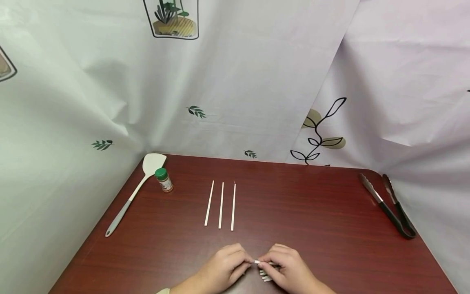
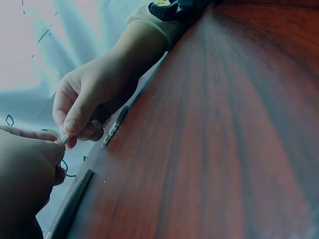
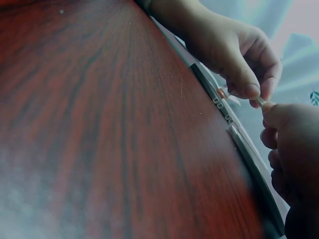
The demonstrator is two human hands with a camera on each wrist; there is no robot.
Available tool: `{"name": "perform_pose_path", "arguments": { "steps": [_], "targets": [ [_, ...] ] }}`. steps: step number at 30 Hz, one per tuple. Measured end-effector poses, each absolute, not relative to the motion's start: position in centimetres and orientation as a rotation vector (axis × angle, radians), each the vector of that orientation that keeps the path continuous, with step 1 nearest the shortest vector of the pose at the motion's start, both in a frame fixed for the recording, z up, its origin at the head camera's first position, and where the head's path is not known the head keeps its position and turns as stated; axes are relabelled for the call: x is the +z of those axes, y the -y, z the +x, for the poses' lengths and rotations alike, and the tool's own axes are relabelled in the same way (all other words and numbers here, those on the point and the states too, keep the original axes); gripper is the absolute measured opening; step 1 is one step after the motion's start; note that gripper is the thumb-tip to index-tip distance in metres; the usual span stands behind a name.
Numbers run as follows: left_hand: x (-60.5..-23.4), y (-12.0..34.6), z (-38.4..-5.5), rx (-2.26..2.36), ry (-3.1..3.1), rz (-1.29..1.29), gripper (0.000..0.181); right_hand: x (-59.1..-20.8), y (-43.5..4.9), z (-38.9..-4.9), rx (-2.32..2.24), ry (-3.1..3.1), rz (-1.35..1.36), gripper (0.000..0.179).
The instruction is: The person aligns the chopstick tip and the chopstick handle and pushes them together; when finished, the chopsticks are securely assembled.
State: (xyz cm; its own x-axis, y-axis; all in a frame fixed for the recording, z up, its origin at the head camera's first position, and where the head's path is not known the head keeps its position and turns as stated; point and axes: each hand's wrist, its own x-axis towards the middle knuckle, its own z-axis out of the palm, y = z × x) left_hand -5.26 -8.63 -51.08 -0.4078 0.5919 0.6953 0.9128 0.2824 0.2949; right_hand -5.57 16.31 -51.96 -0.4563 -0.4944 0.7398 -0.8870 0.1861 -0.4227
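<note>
My left hand (image 1: 228, 266) and right hand (image 1: 288, 267) meet near the front of the table. Between their fingertips shows a short bit of a thin white stick (image 1: 256, 261), pinched from both sides by thumb and finger. The rest of it is hidden by the fingers. Ends of several more white sticks (image 1: 265, 276) peek out beneath the right hand. Farther back, three white sticks (image 1: 220, 205) lie side by side, pointing away from me. In the left wrist view, the right hand's thumb and fingertips close on the stick (image 2: 65, 139).
On the left lie a white spatula (image 1: 135, 191) with a grey handle end and, beside its head, a green-capped spice jar (image 1: 163, 180). Black-handled tongs (image 1: 391, 210) lie at the right edge. Patterned white cloth (image 1: 249, 81) hangs around the dark red table (image 1: 312, 208).
</note>
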Motion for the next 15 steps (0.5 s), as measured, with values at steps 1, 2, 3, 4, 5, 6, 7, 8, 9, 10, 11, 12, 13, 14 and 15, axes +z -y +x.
{"name": "perform_pose_path", "arguments": {
  "steps": [1,2,3,4,5,6,7,8,9,10,11,12,13,14,15],
  "targets": [
    [-51.05,8.62,-5.25,-0.945,2.105,-1.344,0.018,-51.94,-16.29,-5.58,1.193,2.023,1.295,0.022],
    [-51.02,8.60,-5.25,-0.947,2.109,-1.338,0.018,-51.93,-16.28,-5.58,1.197,2.018,1.299,0.022],
    [-50.99,8.58,-5.24,-0.950,2.113,-1.333,0.018,-51.89,-16.26,-5.58,1.201,2.012,1.302,0.022],
    [-50.97,8.57,-5.23,-0.953,2.116,-1.331,0.019,-51.86,-16.23,-5.58,1.205,2.005,1.308,0.021],
    [-50.94,8.57,-5.21,-0.957,2.119,-1.330,0.020,-51.84,-16.20,-5.57,1.209,1.999,1.315,0.020],
    [-50.96,8.57,-5.19,-0.960,2.120,-1.330,0.020,-51.83,-16.17,-5.56,1.214,1.994,1.321,0.019],
    [-50.98,8.57,-5.17,-0.964,2.121,-1.331,0.021,-51.76,-16.12,-5.54,1.218,1.987,1.327,0.018],
    [-51.00,8.57,-5.13,-0.968,2.122,-1.333,0.021,-51.79,-16.10,-5.54,1.221,1.982,1.334,0.017],
    [-51.02,8.57,-5.09,-0.973,2.123,-1.335,0.022,-51.84,-16.08,-5.56,1.222,1.979,1.338,0.018],
    [-51.04,8.59,-5.08,-0.976,2.121,-1.336,0.021,-51.89,-16.05,-5.58,1.224,1.973,1.343,0.018],
    [-51.08,8.59,-5.07,-0.978,2.120,-1.334,0.020,-51.95,-16.03,-5.61,1.225,1.969,1.345,0.018],
    [-51.11,8.59,-5.08,-0.979,2.118,-1.332,0.017,-52.02,-16.04,-5.64,1.230,1.966,1.346,0.019],
    [-51.11,8.58,-5.09,-0.982,2.116,-1.329,0.014,-52.09,-16.03,-5.68,1.232,1.963,1.345,0.018],
    [-51.10,8.57,-5.10,-0.987,2.114,-1.326,0.010,-52.22,-16.06,-5.73,1.237,1.963,1.345,0.019],
    [-51.10,8.55,-5.12,-0.991,2.111,-1.321,0.007,-52.27,-16.07,-5.75,1.241,1.959,1.345,0.019]
  ]
}}
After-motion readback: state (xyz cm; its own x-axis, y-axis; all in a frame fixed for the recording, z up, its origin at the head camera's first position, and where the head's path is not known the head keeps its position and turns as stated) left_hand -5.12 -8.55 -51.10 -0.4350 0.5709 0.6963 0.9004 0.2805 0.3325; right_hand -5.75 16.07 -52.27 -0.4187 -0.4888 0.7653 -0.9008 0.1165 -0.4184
